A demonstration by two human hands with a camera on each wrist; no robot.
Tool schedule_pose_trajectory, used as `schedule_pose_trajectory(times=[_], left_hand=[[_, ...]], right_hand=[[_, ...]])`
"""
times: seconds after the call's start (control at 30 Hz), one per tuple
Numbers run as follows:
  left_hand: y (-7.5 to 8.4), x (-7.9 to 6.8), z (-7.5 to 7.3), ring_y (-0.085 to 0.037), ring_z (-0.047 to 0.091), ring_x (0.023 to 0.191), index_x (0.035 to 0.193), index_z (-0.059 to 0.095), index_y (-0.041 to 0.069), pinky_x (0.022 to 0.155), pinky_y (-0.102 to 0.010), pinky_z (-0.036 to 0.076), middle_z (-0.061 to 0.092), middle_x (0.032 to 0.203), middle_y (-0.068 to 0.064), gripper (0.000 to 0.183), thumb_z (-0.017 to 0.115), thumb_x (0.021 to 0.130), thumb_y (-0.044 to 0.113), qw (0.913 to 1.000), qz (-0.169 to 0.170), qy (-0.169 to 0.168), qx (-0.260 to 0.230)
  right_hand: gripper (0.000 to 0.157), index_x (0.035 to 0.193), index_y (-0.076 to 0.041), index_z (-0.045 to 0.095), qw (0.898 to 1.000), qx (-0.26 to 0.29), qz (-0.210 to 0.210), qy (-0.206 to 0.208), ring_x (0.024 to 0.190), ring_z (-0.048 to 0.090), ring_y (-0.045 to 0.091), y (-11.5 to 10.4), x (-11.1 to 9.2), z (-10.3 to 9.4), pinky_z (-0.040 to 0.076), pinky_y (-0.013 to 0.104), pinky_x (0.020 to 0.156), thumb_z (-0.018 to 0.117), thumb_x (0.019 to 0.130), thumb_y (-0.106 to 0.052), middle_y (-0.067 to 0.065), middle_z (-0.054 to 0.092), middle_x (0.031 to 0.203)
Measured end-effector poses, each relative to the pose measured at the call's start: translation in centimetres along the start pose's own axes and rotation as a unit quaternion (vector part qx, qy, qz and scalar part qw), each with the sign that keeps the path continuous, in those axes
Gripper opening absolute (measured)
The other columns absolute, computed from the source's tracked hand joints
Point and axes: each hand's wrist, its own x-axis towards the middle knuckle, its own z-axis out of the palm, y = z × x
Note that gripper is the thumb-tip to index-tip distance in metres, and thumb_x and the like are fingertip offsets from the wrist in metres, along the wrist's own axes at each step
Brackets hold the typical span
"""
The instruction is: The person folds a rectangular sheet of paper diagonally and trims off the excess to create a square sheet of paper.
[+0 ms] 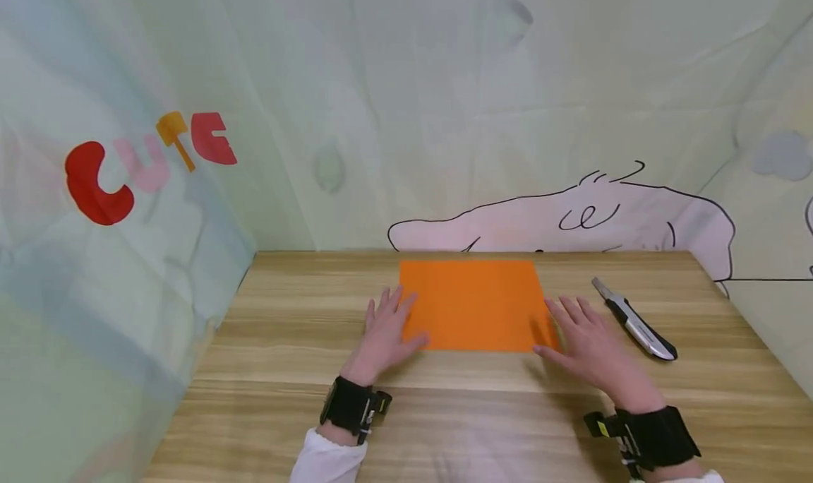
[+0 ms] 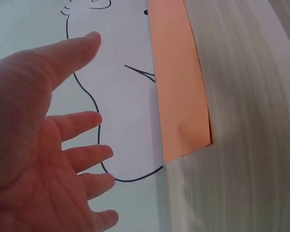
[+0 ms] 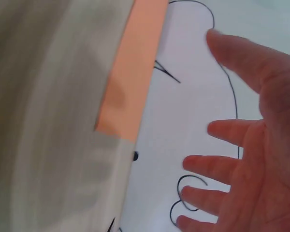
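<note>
Table (image 1: 267, 342) viewed forward and downward from the head; left hand (image 2: 38, 145) and right hand (image 3: 258, 145) viewed closely from the wristbands (image 1: 349, 404), toward the backdrop (image 1: 432, 80); orange sheet (image 1: 473, 305) shared by all views.

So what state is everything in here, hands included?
Orange sheet, flat and unfolded on the table
Utility knife, lying on the table, unheld; whether the blade is out, too small to tell
Left hand, open, holding nothing
Right hand, open, holding nothing
Black wrist straps, wrapped round both wrists
Backdrop, creased
</note>
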Motion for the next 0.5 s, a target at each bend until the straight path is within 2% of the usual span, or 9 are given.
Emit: schedule_pose_trajectory(times=[0.13, 0.3, 0.4, 0.5], left_hand=[[0.1, 0.1, 0.5, -0.043, 0.005, 0.155, 0.156, 0.034, 0.016, 0.123, -0.064, 0.007, 0.015, 0.167, -0.019, 0.08, 0.073, 0.09, 0.039, 0.9996, -0.002, -0.023, 0.017], [0.0, 0.5, 1.1, -0.04, 0.012, 0.156, 0.157, 0.032, 0.016, 0.124, -0.056, 0.02, 0.018, 0.167, -0.018, 0.081, 0.073, 0.09, 0.037, 0.9983, -0.005, -0.057, 0.008], [-0.1, 0.9, 1.6, -0.04, 0.018, 0.154, 0.156, 0.034, 0.014, 0.123, -0.053, 0.025, 0.022, 0.166, -0.019, 0.08, 0.072, 0.09, 0.039, 0.9973, -0.002, -0.071, 0.018], [-0.2, 1.1, 1.9, -0.042, 0.019, 0.154, 0.156, 0.035, 0.012, 0.124, -0.053, 0.024, 0.023, 0.165, -0.02, 0.079, 0.071, 0.091, 0.04, 0.9963, -0.003, -0.076, 0.039]], right_hand=[[0.075, 0.144, 0.001, 0.048, 0.998, 0.025, 0.001, -0.055, 0.132, 0.041, 0.06, -2.1, 1.3, -0.3, 0.036, 0.07, 0.106, 0.072, 0.089, -0.043, 0.036, 0.047, 0.144], [0.073, 0.149, -0.003, 0.044, 0.986, 0.084, 0.022, -0.143, 0.134, 0.043, 0.055, -4.5, 3.0, -0.2, 0.039, 0.068, 0.105, 0.065, 0.094, -0.046, 0.033, 0.044, 0.148], [0.07, 0.15, -0.005, 0.043, 0.982, 0.096, 0.031, -0.162, 0.135, 0.044, 0.053, -5.4, 3.7, 0.4, 0.04, 0.067, 0.105, 0.063, 0.096, -0.044, 0.032, 0.043, 0.15], [0.068, 0.149, -0.004, 0.045, 0.984, 0.072, 0.032, -0.162, 0.131, 0.046, 0.055, -5.7, 4.2, 1.1, 0.043, 0.068, 0.102, 0.064, 0.096, -0.043, 0.032, 0.044, 0.149]])
